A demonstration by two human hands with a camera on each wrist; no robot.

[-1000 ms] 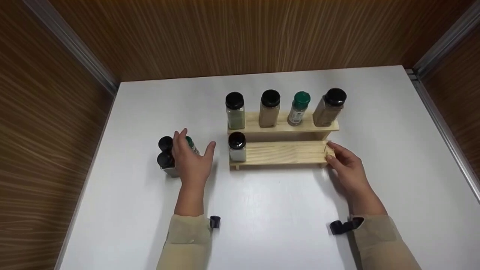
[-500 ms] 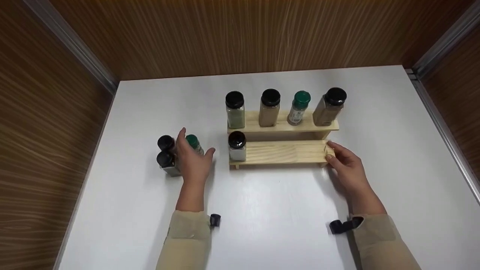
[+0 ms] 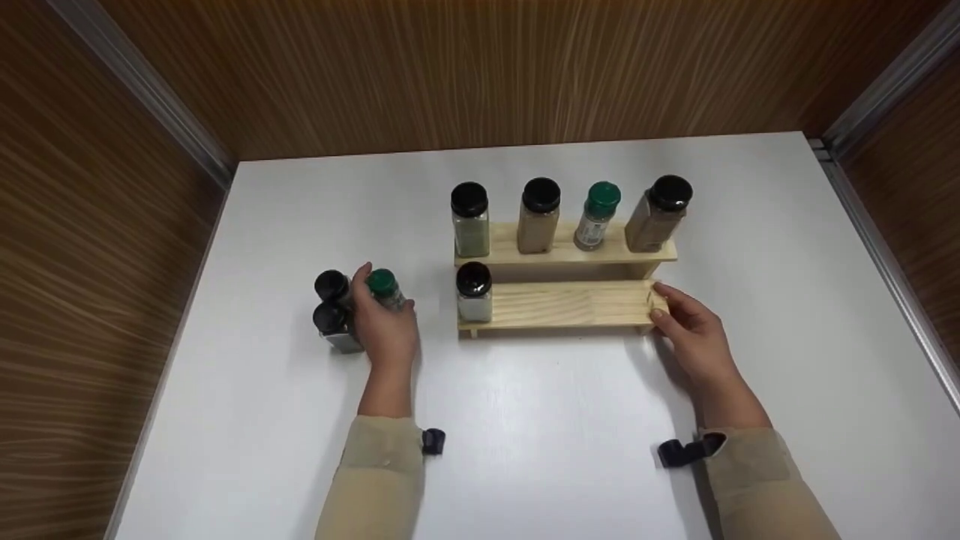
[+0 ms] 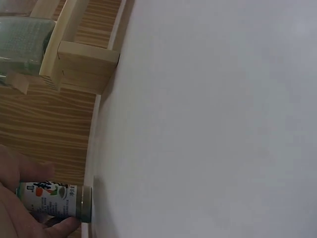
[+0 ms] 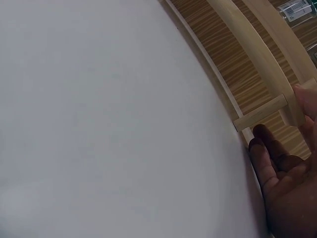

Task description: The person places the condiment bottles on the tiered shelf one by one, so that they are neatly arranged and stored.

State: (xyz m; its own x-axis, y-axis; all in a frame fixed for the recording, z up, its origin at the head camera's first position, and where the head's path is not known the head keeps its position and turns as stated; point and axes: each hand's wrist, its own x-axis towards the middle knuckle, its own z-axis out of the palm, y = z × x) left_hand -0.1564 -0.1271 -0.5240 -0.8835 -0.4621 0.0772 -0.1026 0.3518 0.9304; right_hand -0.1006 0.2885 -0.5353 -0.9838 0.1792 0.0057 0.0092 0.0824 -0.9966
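Observation:
My left hand (image 3: 387, 330) is curled round a small spice jar (image 3: 382, 283) with a green cap, left of the rack. In the left wrist view, fingers and thumb close on both sides of this labelled jar (image 4: 59, 199), whose base is right at the white table. With the right hand (image 3: 697, 337) I hold the right end of a two-tier wooden spice rack (image 3: 562, 306), thumb on top of the lower shelf. The right wrist view shows the same hand (image 5: 292, 183) at the rack's end, other fingers low beside its leg.
Two black-capped jars (image 3: 331, 317) stand just left of my left hand. On the upper shelf are three black-capped jars and a green-capped jar (image 3: 591, 231). A jar of white contents (image 3: 475, 304) occupies the lower shelf's left end. Wood-grain panels (image 3: 495, 75) surround the table.
My left hand has moved from open above the green-capped jar to gripping it, thumb drawn in. The right hand stays on the rack, which has not moved.

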